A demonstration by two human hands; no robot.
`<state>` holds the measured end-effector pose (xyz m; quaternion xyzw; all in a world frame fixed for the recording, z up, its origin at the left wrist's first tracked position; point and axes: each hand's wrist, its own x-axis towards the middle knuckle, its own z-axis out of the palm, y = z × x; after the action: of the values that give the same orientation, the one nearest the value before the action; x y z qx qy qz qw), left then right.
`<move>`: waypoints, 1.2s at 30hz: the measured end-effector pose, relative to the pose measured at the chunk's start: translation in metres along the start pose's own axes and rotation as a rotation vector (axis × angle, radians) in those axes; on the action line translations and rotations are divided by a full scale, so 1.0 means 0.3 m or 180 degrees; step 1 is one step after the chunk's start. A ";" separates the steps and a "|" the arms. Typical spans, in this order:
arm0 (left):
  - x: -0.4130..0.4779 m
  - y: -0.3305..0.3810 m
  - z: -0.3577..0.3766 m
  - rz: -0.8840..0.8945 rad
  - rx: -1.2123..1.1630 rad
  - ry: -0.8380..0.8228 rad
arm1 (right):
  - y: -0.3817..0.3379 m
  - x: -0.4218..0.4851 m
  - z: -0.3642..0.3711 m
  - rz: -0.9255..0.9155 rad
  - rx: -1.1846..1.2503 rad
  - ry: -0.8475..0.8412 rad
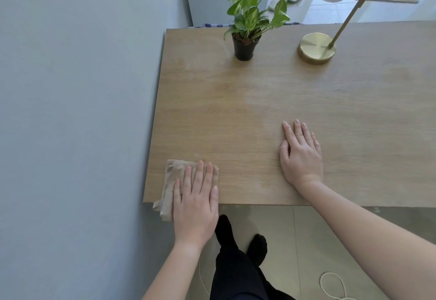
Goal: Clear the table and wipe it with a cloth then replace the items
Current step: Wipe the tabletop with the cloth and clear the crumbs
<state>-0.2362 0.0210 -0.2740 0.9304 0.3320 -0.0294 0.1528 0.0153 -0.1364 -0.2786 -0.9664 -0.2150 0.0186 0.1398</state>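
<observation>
Fingers [201, 177] of the left hand [194, 207] are lying straight and a little spread on the cloth [175, 170], pressing it flat on the worktop [236, 111]; they are not curling round it. The cloth is sitting under these fingers and out to their left, at the near left corner, and one folded edge is hanging over the near rim just beside the little finger. The right hand [302, 156] is resting with straight fingers on bare wood, well apart to the right of the cloth, holding nothing. I am judging the cloth to be light, soft and limp, folded in some layers, so it is likely sliding easily under a flat palm but bunching if the pressure is uneven. For lifting, a pinch at the thick folded edge is looking safest. Far beyond the fingertips the potted plant [244, 49] and the lamp base [316, 48] are standing on the worktop. The pot is looking light but top-heavy, best taken round its body, while the brass-coloured base is probably heavy.
</observation>
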 end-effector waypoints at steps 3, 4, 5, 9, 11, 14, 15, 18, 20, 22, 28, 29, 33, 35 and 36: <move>0.046 -0.023 -0.017 0.0018 0.0106 0.0017 | -0.009 0.006 0.006 -0.0021 -0.0011 0.0013; 0.094 -0.027 -0.022 0.0004 0.0135 0.0023 | -0.006 0.006 0.006 -0.0024 -0.0019 0.0015; 0.158 -0.035 -0.030 -0.0042 0.0141 0.0042 | -0.005 0.007 0.006 -0.0022 -0.0026 0.0014; 0.442 -0.083 -0.088 -0.0330 0.0105 0.0127 | 0.001 0.006 0.005 -0.0029 -0.0036 -0.0022; 0.488 -0.084 -0.088 -0.0332 0.0144 0.0132 | 0.004 0.007 0.006 -0.0023 -0.0039 -0.0021; 0.415 -0.059 -0.056 -0.0254 0.0175 0.0167 | 0.008 0.002 0.004 -0.0036 -0.0057 -0.0040; 0.371 -0.043 -0.047 -0.0211 0.0167 0.0169 | 0.008 0.000 0.003 -0.0034 -0.0057 -0.0045; 0.193 0.020 -0.013 0.0145 0.0195 0.0044 | 0.011 -0.003 0.005 -0.0026 -0.0044 -0.0039; 0.056 0.028 0.005 0.0646 0.0247 -0.0096 | 0.010 -0.005 0.002 -0.0016 -0.0034 -0.0040; -0.003 -0.013 -0.013 0.1055 0.0193 -0.0358 | 0.006 0.002 0.001 -0.0030 -0.0016 -0.0067; 0.003 0.070 -0.040 0.0130 -0.0190 -0.0097 | 0.016 0.000 -0.001 -0.0040 -0.0005 -0.0100; -0.004 0.118 -0.023 -0.0322 -0.0260 -0.0008 | 0.014 -0.002 -0.002 -0.0033 0.0012 -0.0104; 0.045 0.226 0.035 -0.1244 -0.0634 0.0289 | 0.007 -0.004 0.003 -0.0027 0.0112 -0.0081; 0.082 0.235 0.051 -0.1392 -0.0648 0.0458 | 0.011 -0.002 0.002 -0.0019 0.0144 -0.0048; 0.091 0.230 0.054 -0.1406 -0.0608 0.0488 | 0.013 0.000 0.001 -0.0018 0.0152 -0.0037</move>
<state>-0.1711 -0.0179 -0.2755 0.8161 0.5391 0.0402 0.2043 0.0167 -0.1396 -0.2801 -0.9620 -0.2181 0.0290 0.1616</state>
